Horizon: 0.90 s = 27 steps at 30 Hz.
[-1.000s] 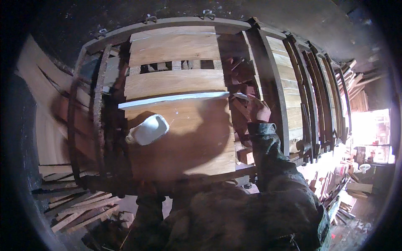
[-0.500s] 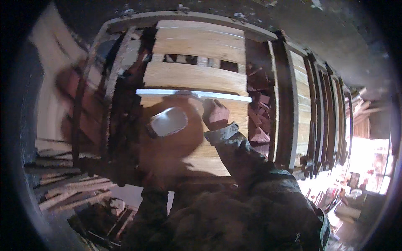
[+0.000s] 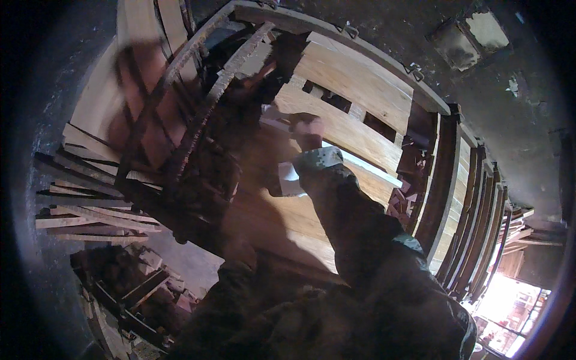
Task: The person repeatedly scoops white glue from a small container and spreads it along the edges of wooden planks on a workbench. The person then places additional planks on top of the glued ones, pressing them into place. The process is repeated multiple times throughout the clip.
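The right hand (image 3: 307,129) is up against the stack of wooden boards (image 3: 354,120) clamped in a curved metal frame (image 3: 336,33), its fingers curled down onto the near end of a long pale strip (image 3: 360,163) that lies slantwise across the board faces. The fingers are folded, but motion blur hides whether they pinch the strip or only press on it. The camouflage sleeve (image 3: 360,228) runs from the wrist down and away from the boards toward the lower edge. Just below that wrist, touching the boards' surface as far as can be told, sits a small whitish object (image 3: 289,180) (too smeared to name). The left hand (image 3: 240,252) is a dark blur low against the bottom of the same boards; its grip cannot be told. To the left of the boards, loose wooden slats (image 3: 90,204) are piled in layers. To the right of them stands a row of further dark metal hoops (image 3: 474,222), side by side
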Motion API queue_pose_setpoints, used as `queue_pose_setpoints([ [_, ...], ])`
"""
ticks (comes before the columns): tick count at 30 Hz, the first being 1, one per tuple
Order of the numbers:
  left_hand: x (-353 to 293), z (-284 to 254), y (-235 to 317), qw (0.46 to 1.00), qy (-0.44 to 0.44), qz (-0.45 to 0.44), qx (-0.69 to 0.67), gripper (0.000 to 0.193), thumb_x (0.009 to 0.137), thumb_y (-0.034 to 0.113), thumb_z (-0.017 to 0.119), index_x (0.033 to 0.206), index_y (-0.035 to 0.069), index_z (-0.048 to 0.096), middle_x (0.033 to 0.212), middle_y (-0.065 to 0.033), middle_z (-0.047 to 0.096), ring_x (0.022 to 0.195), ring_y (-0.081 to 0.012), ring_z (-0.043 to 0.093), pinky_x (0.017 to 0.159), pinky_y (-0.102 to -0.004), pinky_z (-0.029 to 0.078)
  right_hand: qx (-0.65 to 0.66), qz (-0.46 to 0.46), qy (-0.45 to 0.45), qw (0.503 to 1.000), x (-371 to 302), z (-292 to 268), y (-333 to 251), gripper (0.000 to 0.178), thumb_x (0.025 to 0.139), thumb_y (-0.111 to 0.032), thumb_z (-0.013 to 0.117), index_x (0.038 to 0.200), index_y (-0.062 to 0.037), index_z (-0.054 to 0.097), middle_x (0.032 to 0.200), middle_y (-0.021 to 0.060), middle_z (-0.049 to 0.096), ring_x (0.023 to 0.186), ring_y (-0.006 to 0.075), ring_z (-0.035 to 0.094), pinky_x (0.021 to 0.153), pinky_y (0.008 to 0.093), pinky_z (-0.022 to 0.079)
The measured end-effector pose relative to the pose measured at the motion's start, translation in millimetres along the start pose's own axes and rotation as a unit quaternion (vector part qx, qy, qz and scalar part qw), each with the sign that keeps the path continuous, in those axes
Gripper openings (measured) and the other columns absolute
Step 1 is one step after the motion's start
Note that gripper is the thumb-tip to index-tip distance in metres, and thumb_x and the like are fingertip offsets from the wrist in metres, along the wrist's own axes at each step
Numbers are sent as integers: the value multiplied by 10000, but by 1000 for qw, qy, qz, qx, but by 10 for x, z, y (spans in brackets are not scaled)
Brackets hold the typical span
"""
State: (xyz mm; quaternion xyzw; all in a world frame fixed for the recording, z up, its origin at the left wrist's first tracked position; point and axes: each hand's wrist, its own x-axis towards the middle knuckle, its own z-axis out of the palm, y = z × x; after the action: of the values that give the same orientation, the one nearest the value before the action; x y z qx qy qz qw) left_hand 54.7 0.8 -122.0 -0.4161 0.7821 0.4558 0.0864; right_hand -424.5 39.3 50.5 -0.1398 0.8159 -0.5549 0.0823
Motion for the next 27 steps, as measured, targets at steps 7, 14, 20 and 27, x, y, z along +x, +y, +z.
queue_pose_setpoints([
  [7,-225,-178,399,980,-2,50,192,368,982,290,558,1261,55,611,1082,-149,699,970,-318,662,829,-447,568,-119,-44,-8,992,-235,-501,239,189,838,-185,694,882,-25,785,651,95,701,534,171,654,497,330,521],
  [14,118,-222,-155,983,-168,47,60,504,1030,243,512,1481,29,438,1236,-128,654,1086,-276,640,921,-406,553,113,237,81,961,-927,-1920,502,199,860,-217,732,1018,-98,755,670,64,658,513,173,608,467,343,464],
  [20,324,-430,-114,961,-224,49,151,494,1036,249,505,1474,30,440,1253,-128,645,1104,-274,633,943,-407,542,152,241,164,945,-1616,-3215,1126,200,871,-215,733,1034,-103,768,766,89,710,625,194,655,566,362,505],
  [27,410,-470,143,963,-203,64,168,484,1030,260,521,1453,32,462,1246,-128,648,1109,-275,629,951,-410,535,-139,129,278,942,-2238,-3796,1687,193,893,-190,716,1044,-79,762,838,103,715,730,201,659,647,365,511],
])
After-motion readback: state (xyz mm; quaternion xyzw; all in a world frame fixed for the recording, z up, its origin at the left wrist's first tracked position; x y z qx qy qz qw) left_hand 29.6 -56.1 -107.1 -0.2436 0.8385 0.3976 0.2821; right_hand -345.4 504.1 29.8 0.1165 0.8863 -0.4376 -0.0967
